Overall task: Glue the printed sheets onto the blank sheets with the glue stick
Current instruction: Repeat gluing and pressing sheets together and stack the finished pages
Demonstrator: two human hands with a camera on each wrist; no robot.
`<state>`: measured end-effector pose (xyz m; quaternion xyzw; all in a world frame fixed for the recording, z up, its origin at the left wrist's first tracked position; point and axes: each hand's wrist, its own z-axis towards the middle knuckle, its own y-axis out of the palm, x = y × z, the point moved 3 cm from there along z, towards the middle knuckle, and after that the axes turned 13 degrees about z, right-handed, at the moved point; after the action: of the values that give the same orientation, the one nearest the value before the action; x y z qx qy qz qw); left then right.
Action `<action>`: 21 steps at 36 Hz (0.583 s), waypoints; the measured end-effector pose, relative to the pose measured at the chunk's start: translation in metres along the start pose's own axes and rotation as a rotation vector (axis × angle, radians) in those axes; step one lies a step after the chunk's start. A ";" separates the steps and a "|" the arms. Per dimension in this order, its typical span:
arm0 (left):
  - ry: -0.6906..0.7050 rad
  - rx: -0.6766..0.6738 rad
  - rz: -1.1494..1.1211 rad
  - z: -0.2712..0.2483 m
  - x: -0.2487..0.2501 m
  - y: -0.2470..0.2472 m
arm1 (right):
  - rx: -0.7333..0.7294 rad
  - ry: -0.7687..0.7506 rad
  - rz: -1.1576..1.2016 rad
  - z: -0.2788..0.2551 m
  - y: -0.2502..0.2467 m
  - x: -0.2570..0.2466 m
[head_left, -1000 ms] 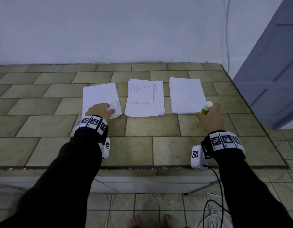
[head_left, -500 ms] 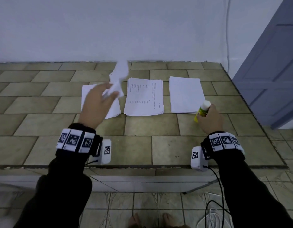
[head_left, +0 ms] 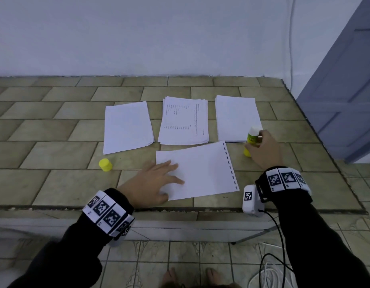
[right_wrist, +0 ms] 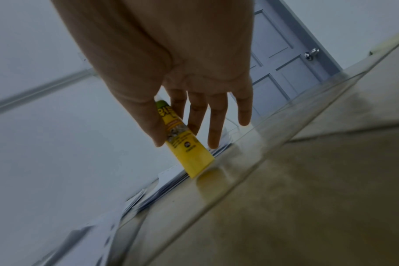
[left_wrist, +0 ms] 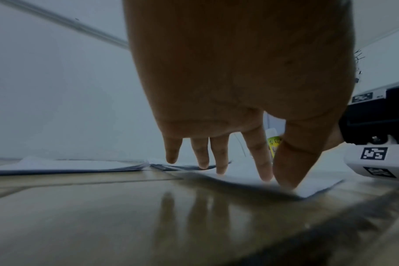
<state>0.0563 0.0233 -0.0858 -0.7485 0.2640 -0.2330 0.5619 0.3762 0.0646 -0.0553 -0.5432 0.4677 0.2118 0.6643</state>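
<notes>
Three paper stacks (head_left: 183, 121), one loose sheet (head_left: 200, 171).

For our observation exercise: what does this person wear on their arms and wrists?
Both arms are in long black sleeves. Left hand and right hand are bare. Each wrist carries a band of white tiles printed with black square codes, and a white camera box with a similar code; a black cable leaves the right one.

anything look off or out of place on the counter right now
The glue stick, pinched in the right hand, stands uncapped while its yellow cap sits loose far to the left. The single sheet under the left hand lies slightly askew to the stacks.
</notes>
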 end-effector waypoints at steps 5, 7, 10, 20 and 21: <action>-0.062 0.120 -0.185 -0.005 -0.005 0.004 | -0.091 -0.067 0.069 -0.006 0.008 -0.010; -0.179 0.246 -0.224 -0.004 -0.010 0.006 | -0.130 -0.116 0.069 -0.010 0.013 -0.015; -0.362 0.252 -0.150 0.000 -0.016 0.017 | -0.203 -0.187 0.076 -0.017 0.021 -0.026; -0.404 0.296 -0.083 0.003 -0.019 0.032 | -0.341 -0.248 0.177 -0.032 0.060 -0.055; -0.402 0.300 -0.082 0.003 -0.019 0.033 | -0.341 -0.253 0.185 -0.033 0.064 -0.059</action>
<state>0.0396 0.0302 -0.1191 -0.6983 0.0788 -0.1388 0.6978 0.2848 0.0686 -0.0381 -0.5717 0.3857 0.4143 0.5939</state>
